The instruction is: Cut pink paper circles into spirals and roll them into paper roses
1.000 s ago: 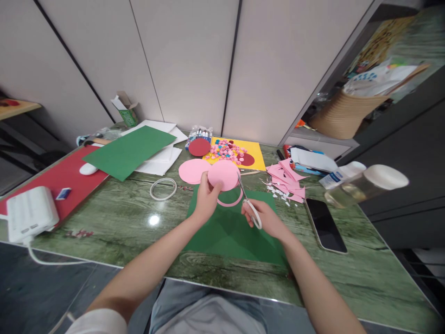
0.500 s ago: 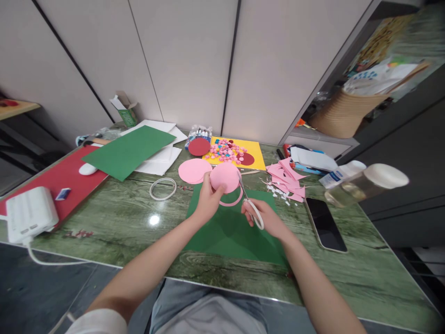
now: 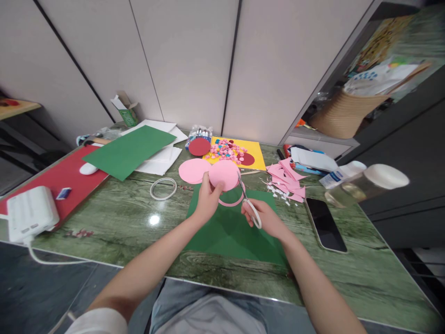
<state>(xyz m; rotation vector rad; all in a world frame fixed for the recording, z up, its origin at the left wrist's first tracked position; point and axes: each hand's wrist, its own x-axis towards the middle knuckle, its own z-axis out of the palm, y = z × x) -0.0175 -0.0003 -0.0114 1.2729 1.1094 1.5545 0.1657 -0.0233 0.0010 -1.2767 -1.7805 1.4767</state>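
My left hand (image 3: 208,197) pinches a pink paper circle (image 3: 224,174) between thumb and fingers, holding it above the table. A thin curved pink strip (image 3: 232,202) hangs below the circle's lower right edge. Closed around the handles of a pair of scissors (image 3: 256,214) is my right hand (image 3: 259,211), with the blades at the circle's right edge. Beneath both hands lies a green paper sheet (image 3: 239,241). Other pink circles (image 3: 193,170) rest just behind my left hand.
A yellow sheet (image 3: 257,150) bears many small pink pieces (image 3: 225,150) and a dark red circle (image 3: 246,159). Pink scraps (image 3: 287,178) lie to the right, near a phone (image 3: 325,225) and a bottle (image 3: 368,183). Leftward are a tape ring (image 3: 163,189) and a white power bank (image 3: 32,213).
The pink strip hangs slightly wider and further right below the circle. The circle has shifted a little up, and the scissors have turned slightly. Both hands keep their grip.
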